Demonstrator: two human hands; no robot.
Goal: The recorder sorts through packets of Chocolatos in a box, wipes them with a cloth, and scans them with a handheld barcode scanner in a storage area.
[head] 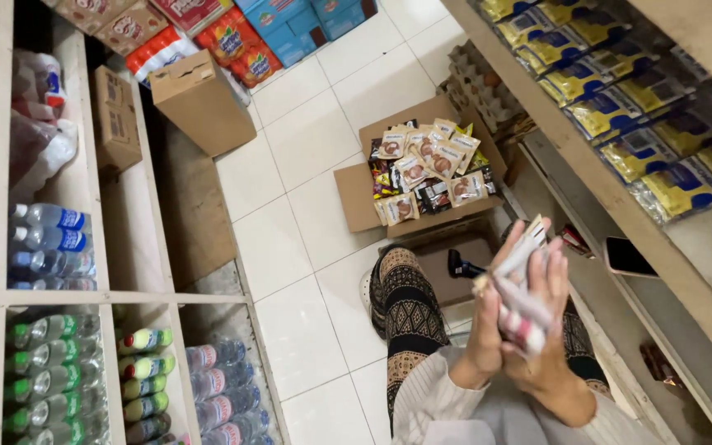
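The person sits on the white tiled floor [306,165] between shelves, with both hands raised in front of the chest. The left hand [488,330] and the right hand [550,321] are closed together around a bundle of small sachets [521,288], mostly white with some red, held upright between the palms. Just beyond the patterned trouser legs [409,321], an open cardboard box [356,198] lies on the floor, filled with more snack sachets [426,169]. Bottled drinks [51,239] fill the left shelves; yellow and blue packets [611,91] line the right shelf, with a phone [628,257] below.
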